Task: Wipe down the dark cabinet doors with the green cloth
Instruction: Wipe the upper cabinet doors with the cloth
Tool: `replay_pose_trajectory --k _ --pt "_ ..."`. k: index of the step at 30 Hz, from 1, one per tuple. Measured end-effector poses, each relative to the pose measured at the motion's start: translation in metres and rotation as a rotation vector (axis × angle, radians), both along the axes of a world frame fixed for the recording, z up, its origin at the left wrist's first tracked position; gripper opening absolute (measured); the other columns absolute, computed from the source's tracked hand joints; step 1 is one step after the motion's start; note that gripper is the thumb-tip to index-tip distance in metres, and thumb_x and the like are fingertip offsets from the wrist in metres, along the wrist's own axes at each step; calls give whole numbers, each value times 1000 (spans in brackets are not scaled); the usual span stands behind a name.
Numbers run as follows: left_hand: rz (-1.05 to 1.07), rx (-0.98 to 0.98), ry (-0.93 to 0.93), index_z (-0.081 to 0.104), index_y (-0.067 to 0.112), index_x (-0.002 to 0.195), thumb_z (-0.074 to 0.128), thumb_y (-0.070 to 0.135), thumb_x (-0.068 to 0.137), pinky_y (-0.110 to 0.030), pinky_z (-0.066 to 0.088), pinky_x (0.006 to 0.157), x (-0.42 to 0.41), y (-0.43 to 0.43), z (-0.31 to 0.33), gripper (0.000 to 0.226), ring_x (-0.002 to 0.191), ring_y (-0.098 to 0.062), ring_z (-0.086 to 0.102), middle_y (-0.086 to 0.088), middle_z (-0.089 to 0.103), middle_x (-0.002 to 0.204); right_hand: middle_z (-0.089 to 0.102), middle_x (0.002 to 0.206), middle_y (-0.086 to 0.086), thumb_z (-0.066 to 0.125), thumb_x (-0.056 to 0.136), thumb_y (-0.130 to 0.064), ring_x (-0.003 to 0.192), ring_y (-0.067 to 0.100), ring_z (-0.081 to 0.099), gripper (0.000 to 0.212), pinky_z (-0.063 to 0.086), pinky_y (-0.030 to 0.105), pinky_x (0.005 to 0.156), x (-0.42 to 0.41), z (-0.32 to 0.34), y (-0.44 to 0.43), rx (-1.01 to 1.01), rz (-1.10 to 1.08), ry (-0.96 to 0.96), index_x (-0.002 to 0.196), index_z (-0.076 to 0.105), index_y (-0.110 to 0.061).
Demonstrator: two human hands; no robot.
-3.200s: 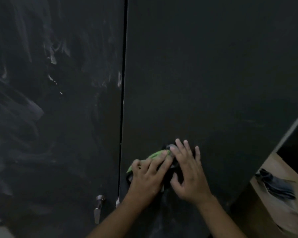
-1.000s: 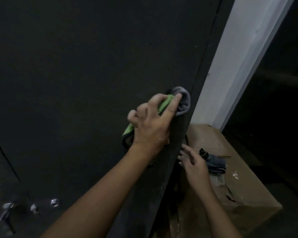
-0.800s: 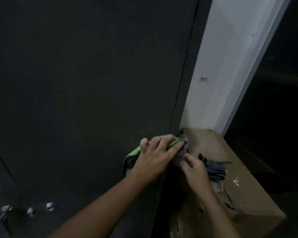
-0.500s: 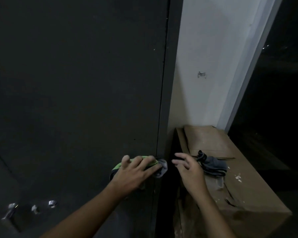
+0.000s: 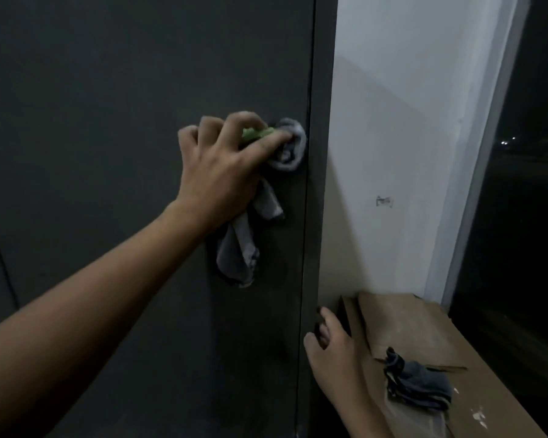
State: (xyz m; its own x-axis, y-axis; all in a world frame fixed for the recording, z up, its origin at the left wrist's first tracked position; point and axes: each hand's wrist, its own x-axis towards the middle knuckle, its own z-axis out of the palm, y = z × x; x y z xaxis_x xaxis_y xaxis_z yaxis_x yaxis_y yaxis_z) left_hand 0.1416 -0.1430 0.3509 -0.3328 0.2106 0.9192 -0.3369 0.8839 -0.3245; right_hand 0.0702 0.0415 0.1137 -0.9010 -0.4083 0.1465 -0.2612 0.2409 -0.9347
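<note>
Cloth (image 5: pixel 239 248) hanging downward from left hand (image 5: pixel 222 172)

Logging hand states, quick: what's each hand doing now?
Left hand: closed on the green cloth, pressed to the cabinet door.
Right hand: open, empty, at the door's edge.

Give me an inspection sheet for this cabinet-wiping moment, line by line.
Surface: dark cabinet door, matte, no streaks visible here.
Job's things: green cloth, grey underside hanging down, pressed near the door's right edge.
Clutter: dark rag on cardboard box.
Hands: left hand grips the cloth; right hand at the door's lower edge, holding nothing.
Cables: nothing seen.
Surroundings: white wall; dark window.
</note>
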Motion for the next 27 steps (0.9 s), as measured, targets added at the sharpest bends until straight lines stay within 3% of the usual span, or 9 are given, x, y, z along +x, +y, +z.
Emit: replay_pose_trajectory --k 3,7,11,15,20,24,27 --pt "7 115 76 49 43 139 46 35 95 -42 28 83 -3 5 29 44 109 -31 37 -5 50 135 57 140 6 59 95 -15 113 9 56 58 41 19 91 -3 5 -8 15 -42 5 150 39 -20" --pt "-18 35 -26 45 38 143 48 57 88 -40 28 84 -7 15 5 58 110 -30 39 -7 44 137 56 138 7 63 92 -19 123 20 55 65 42 26 100 -6 8 -22 52 -124 -23 150 34 -19" --pt "-136 -138 -102 64 41 124 51 56 96 -44 39 79 -14 28 -52 34 93 -29 55 -1 62 124 55 134 7 68 85 -28 121 26 55 72 45 34 102 -11 3 -39 113 -213 -90 146 29 -21" --pt "-178 -131 -137 66 42 119 58 51 94 -42 39 74 -18 29 -88 28 82 -25 59 4 66 120 61 129 11 76 78 -20 112 27 61 72 48 33 95 -12 -9 -44 80 -276 -95 141 42 -15" --pt "-178 -112 -34 70 43 111 57 53 94 -41 36 74 -19 26 -52 23 81 -27 56 3 68 112 61 111 3 73 78 -6 91 19 55 54 40 24 80 -9 1 -35 -12 -227 -81 121 48 -25" --pt "-121 56 157 70 44 114 56 55 95 -41 34 76 -10 7 0 26 90 -30 53 0 64 115 64 120 6 71 73 1 97 19 54 64 45 32 96 1 5 -34 -88 -232 -73 130 52 -22" --pt "-63 213 309 68 43 118 51 53 97 -42 33 79 11 -25 26 28 98 -32 51 0 60 119 58 116 -22 67 68 1 101 0 55 76 41 26 97 19 13 -29 -186 -211 64 122 46 -47"
